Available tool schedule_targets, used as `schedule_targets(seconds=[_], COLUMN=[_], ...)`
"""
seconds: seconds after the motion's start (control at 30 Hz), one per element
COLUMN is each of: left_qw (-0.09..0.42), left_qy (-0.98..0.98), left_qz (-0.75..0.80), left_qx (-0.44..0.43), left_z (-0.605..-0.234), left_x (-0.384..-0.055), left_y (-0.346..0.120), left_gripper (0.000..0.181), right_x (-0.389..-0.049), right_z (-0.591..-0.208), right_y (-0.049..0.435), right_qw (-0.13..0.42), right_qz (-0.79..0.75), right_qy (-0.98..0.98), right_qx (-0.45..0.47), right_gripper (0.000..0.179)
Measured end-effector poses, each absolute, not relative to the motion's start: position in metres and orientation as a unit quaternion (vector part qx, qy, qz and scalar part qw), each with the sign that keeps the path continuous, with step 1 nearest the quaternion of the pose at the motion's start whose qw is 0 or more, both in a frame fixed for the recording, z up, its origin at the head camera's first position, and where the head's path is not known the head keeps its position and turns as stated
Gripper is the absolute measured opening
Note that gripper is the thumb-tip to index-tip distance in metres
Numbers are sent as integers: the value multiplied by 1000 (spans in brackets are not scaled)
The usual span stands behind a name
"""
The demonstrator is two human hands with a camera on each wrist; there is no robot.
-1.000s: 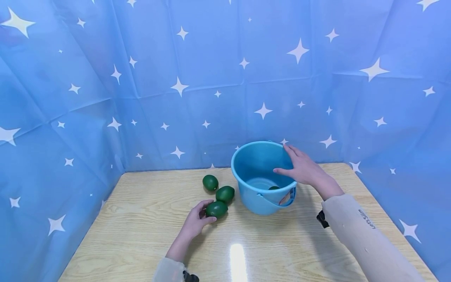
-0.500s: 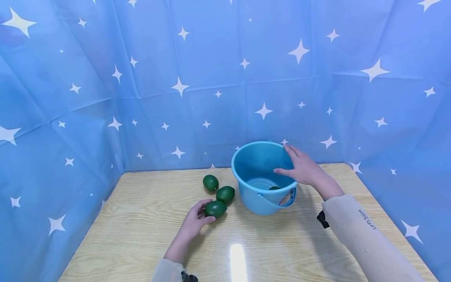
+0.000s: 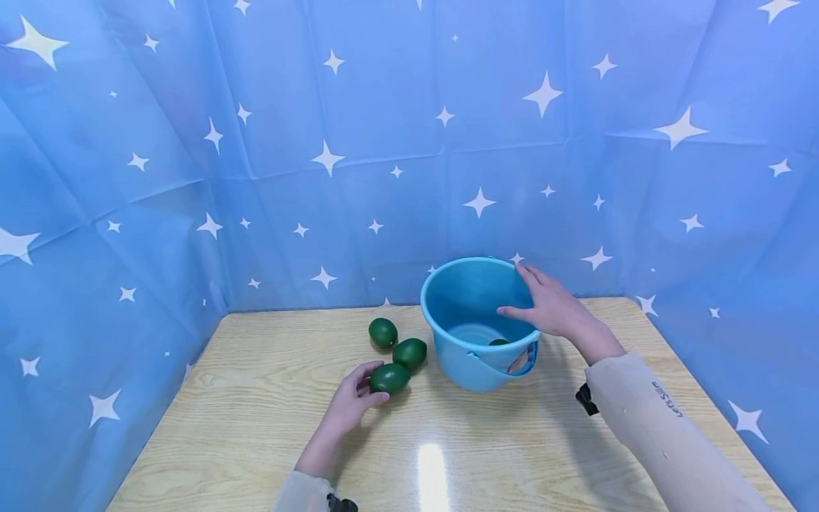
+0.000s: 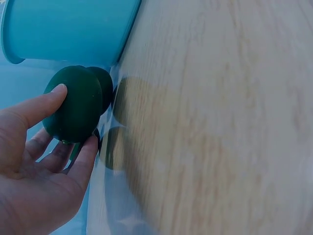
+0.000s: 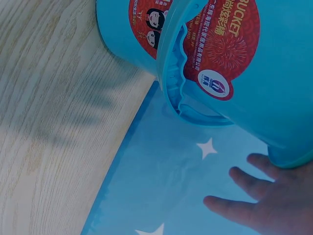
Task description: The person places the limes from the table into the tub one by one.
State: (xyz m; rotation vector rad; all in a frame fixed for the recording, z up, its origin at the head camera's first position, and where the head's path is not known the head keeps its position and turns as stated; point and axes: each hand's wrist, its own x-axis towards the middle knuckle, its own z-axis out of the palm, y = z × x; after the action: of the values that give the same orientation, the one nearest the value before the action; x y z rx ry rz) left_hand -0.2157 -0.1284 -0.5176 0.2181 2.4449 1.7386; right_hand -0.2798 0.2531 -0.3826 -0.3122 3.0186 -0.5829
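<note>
My left hand [image 3: 350, 398] holds a dark green lime [image 3: 389, 380] between thumb and fingers. In the left wrist view the thumb presses one side of this lime [image 4: 73, 104] and fingertips touch its lower end. A second lime [image 3: 409, 353] is just behind it, and a third lime [image 3: 383, 333] lies farther back on the table. My right hand [image 3: 555, 304] rests at the right rim of a light blue bucket [image 3: 476, 366], its thumb over the opening. In the right wrist view the fingers [image 5: 239, 209] of that hand are straight and spread. Inside the bucket, part of another green lime [image 3: 498, 342] shows.
The bucket stands upright near the back of the wooden table [image 3: 256, 412], its handle [image 3: 521, 366] hanging at the front right. A red label [image 5: 222, 44] is on its side. A blue curtain [image 3: 384, 142] with white stars surrounds the table's back and sides.
My left hand and the lime in it have shifted slightly to the left. The right hand and the bucket have stayed in place.
</note>
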Motion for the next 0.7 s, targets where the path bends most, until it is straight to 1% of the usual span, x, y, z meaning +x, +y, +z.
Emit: schedule_targets(seconds=[0.43,0.7], left_qw=[65,67], left_qy=[805,804], left_qz=[587,589], left_qx=[54,54], left_z=[-517,-510], left_x=[-216,-213], left_y=[-128,-128], left_gripper=[57,57], right_x=[-280,-280], right_z=[-383,-382], right_y=[253,253], right_qw=[29,29], right_qz=[-188,-188], right_qy=[977,977], right_qx=[-97,-98], right_gripper=[107,107])
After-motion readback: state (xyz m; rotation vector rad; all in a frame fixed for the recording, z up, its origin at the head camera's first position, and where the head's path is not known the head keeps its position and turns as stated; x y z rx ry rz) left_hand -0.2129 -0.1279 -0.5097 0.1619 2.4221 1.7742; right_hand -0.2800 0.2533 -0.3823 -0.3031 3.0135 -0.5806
